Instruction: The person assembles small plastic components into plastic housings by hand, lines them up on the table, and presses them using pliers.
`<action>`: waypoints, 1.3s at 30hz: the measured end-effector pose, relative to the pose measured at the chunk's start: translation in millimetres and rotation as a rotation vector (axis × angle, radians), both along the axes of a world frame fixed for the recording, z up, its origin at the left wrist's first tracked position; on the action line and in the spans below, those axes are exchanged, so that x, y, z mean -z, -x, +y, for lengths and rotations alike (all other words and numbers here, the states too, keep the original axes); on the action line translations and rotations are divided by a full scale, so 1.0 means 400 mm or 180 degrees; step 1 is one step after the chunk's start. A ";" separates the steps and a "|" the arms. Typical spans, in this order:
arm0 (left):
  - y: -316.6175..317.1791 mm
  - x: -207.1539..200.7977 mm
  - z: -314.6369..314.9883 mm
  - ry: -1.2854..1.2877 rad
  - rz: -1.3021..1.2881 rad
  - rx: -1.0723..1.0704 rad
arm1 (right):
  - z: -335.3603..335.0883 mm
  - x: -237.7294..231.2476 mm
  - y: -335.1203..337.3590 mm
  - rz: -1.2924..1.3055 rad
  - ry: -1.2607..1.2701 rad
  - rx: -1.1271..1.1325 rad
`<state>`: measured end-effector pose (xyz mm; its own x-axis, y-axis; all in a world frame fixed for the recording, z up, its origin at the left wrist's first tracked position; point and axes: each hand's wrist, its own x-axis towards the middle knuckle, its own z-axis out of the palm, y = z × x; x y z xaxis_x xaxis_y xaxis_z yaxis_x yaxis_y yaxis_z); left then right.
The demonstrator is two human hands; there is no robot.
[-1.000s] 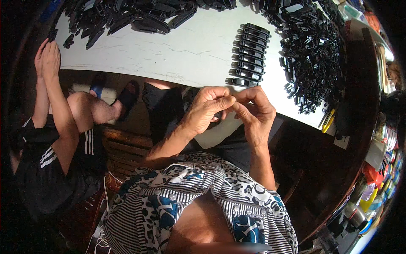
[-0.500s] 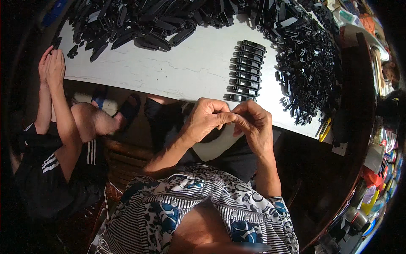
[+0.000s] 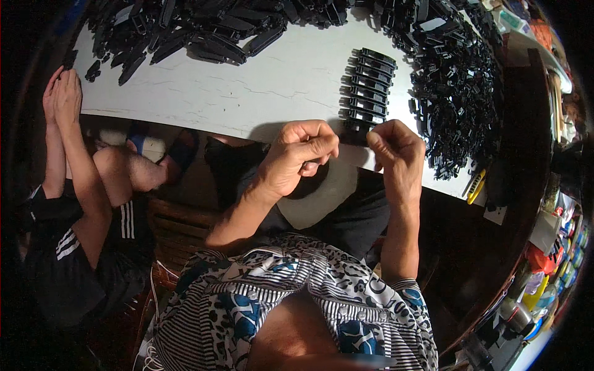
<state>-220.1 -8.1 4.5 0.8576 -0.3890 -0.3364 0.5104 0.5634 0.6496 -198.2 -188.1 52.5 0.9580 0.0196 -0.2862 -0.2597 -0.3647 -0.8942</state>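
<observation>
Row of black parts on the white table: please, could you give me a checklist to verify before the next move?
1. Row of black parts lined up on the white table: ok.
2. Left hand and right hand apart from each other: ok.
3. What either hand holds: cannot tell, hidden.
4. Row's near end well lit: not ok, in shadow.
5. Yellow tool away from both hands: ok.

Tabletop [image 3: 247,93]: smooth, low sheen, fine crack-like surface lines. Row of strips [image 3: 372,86]: apparent plastic, smooth, with glossy highlights. Long pieces [image 3: 213,49]: apparent plastic, mostly matt. Small pieces [image 3: 451,105]: apparent plastic, mixed matt and glossy. Shirt [image 3: 371,298]: cloth, matt. Slatted bench [image 3: 179,232]: wood, dull finish.
</observation>
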 end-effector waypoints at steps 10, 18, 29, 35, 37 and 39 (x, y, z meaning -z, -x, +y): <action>-0.052 0.005 -0.044 -0.3295 -0.1846 -0.0603 | 0.009 0.035 -0.034 -0.0272 0.1209 -0.0234; -0.060 0.012 -0.056 -0.3731 -0.2299 -0.0495 | 0.016 0.030 -0.041 -0.0243 0.1424 -0.0242; -0.058 0.018 -0.061 -0.3721 -0.2293 -0.0484 | 0.020 0.035 -0.037 -0.0391 0.1398 -0.0218; -0.058 0.011 -0.063 -0.3904 -0.2408 -0.0468 | 0.017 0.040 -0.034 -0.0479 0.1339 -0.0236; -0.056 0.021 -0.064 -0.3854 -0.2443 -0.0541 | 0.016 0.048 -0.030 -0.0565 0.1453 -0.0271; -0.056 0.021 -0.062 -0.3870 -0.2431 -0.0544 | 0.018 0.052 -0.029 -0.0652 0.1563 -0.0306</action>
